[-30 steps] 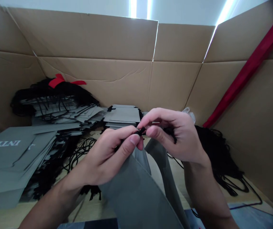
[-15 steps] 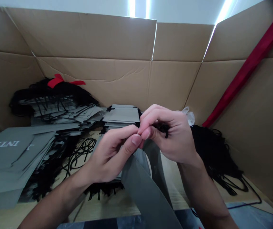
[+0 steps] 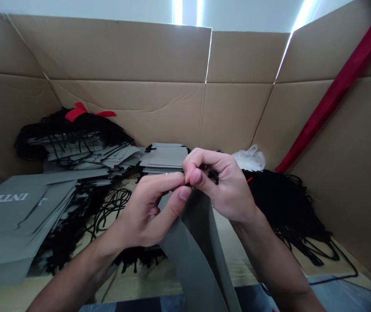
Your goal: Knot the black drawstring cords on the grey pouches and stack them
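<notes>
While the grey bag [image 3: 190, 255] hangs mid-view over the table [image 3: 146, 281], left hand [image 3: 149, 208] pinches its top, right hand [image 3: 222, 186] pinches right beside, black cord [image 3: 213, 176] bunched in its curled fingers, printed grey stack [image 3: 3, 216] at left reading roughly "INTEX".

Glare: bright white strips [image 3: 178, 12] above cardboard wall [image 3: 123, 52]. Interior dimmer, shadows soft; top-right corner dark; fine detail soft.

The left forearm [image 3: 81, 268] and right forearm [image 3: 271, 260] are being angled inward. The left hand [image 3: 151, 210] and right hand [image 3: 226, 186] are being held with fingertips close together, each thumb being opposed to its index finger, right fingers being curled.
</notes>
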Motion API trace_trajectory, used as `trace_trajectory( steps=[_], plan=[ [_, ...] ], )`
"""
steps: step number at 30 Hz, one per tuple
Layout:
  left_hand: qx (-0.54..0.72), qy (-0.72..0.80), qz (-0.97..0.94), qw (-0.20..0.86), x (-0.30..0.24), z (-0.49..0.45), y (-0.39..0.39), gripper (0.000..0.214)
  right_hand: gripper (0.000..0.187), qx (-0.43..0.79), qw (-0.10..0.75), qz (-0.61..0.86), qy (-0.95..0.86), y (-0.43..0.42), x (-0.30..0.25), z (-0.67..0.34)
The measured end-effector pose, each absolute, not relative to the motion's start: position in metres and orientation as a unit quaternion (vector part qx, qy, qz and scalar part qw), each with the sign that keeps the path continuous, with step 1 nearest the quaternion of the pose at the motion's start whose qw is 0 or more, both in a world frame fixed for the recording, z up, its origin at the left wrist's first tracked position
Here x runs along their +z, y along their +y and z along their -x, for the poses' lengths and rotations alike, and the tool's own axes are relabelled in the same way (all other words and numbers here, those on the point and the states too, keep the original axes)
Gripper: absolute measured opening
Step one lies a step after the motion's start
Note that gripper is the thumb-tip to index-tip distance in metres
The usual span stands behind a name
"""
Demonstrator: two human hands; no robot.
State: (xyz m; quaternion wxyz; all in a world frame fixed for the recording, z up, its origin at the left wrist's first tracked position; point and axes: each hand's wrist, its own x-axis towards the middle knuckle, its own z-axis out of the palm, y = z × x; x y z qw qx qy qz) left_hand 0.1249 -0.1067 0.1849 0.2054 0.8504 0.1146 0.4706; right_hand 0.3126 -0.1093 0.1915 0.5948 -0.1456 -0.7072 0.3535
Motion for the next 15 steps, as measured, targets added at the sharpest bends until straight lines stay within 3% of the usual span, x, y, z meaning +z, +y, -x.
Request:
trace_trajectory(
  steps=[5,9,12,15],
  plan=[
    [0.495,0.148,-0.856,-0.019,0.182,-0.127,-0.107,0.014,0.032,0.274,0.629,0.206,-0.698,-0.113,0.19,-0.306],
    [0.496,0.169,-0.847,-0.094,0.181,-0.128,-0.113,0.019,0.024,0.227,0.647,0.228,-0.691,-0.117,0.192,-0.304],
    [0.488,0.176,-0.853,-0.062,0.184,-0.127,-0.114,0.018,0.025,0.233,0.624,0.234,-0.708,-0.117,0.195,-0.308],
    [0.46,0.19,-0.864,0.083,0.189,-0.124,-0.111,0.024,0.026,0.255,0.579,0.245,-0.735,-0.116,0.196,-0.317]
  ],
)
